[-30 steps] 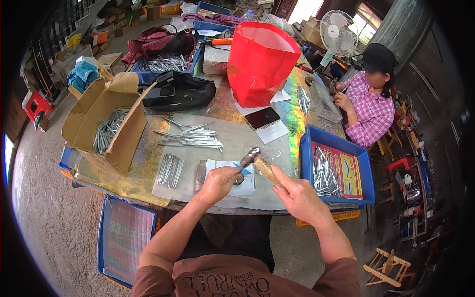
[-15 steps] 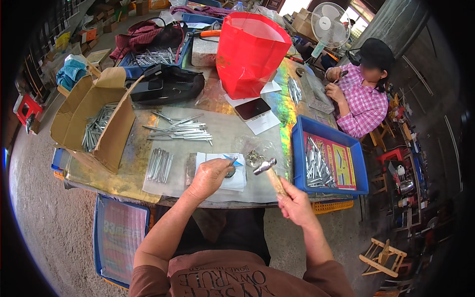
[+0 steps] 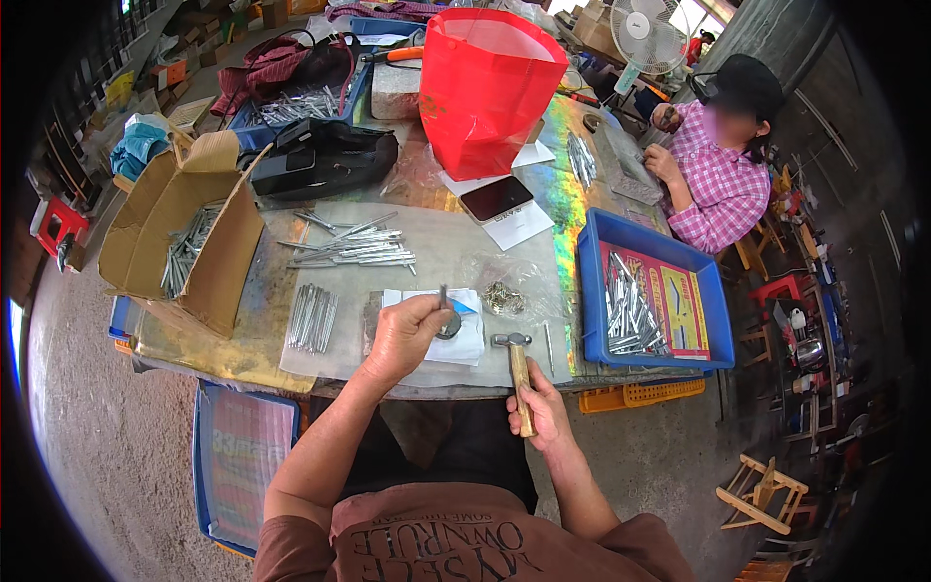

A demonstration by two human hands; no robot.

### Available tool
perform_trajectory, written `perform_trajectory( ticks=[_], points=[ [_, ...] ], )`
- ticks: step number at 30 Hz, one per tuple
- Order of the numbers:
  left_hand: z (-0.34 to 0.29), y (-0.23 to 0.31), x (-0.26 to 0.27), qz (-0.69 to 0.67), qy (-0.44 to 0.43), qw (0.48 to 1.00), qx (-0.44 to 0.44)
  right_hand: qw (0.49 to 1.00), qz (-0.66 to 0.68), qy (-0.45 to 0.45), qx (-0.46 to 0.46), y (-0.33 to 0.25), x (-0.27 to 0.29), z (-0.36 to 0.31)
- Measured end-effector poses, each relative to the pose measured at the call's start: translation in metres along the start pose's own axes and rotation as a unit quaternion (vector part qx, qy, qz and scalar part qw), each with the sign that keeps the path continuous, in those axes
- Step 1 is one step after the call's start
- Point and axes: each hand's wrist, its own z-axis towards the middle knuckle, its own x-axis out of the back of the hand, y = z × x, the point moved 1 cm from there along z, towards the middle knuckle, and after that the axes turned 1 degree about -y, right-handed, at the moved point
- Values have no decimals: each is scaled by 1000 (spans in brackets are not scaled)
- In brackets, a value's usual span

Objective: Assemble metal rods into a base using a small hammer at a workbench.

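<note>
My left hand (image 3: 404, 335) pinches a short metal rod (image 3: 444, 294) that stands about upright from the fingers. Beneath it a dark round block (image 3: 450, 326) rests on white paper sheets (image 3: 467, 347); whether the rod touches the block is hidden. My right hand (image 3: 539, 405) is closed round the wooden handle of a hammer (image 3: 524, 388), whose metal head lies near the table's front edge, right of the paper. Beside the hammer a single thin metal rod (image 3: 549, 347) lies on the sheet. A clear plastic bag of small brassy pieces (image 3: 502, 299) sits beyond the hammer head.
Metal rods lie in a neat row (image 3: 312, 318) and a loose pile (image 3: 359, 244) on the left. A cardboard box (image 3: 233, 267) with rods stands farther left, a blue tray (image 3: 722, 320) right. Behind are a red bag (image 3: 485, 97) and phone (image 3: 496, 198). A co-worker (image 3: 722, 175) sits at right.
The hammer has moved down and left, its handle turning more upright. In my left hand the rod has gone from slanted to upright. The single rod by the hammer has come into view.
</note>
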Motion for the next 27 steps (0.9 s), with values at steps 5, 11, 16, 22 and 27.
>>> perform_trajectory(
  ticks=[5,11,16,22,27],
  points=[
    [-3,-15,2,-291,52,945,141,994,-96,32,32,5,-3,2],
    [-10,-18,5,-394,87,896,187,987,-141,41,60,11,-1,2],
    [-19,-15,15,-380,99,900,189,956,-271,58,98,11,3,3],
    [-32,-21,60,-166,110,965,169,935,-320,116,96,-12,24,-5],
    [-38,-27,118,241,167,945,147,934,-273,149,177,-22,35,-3]
  ],
)
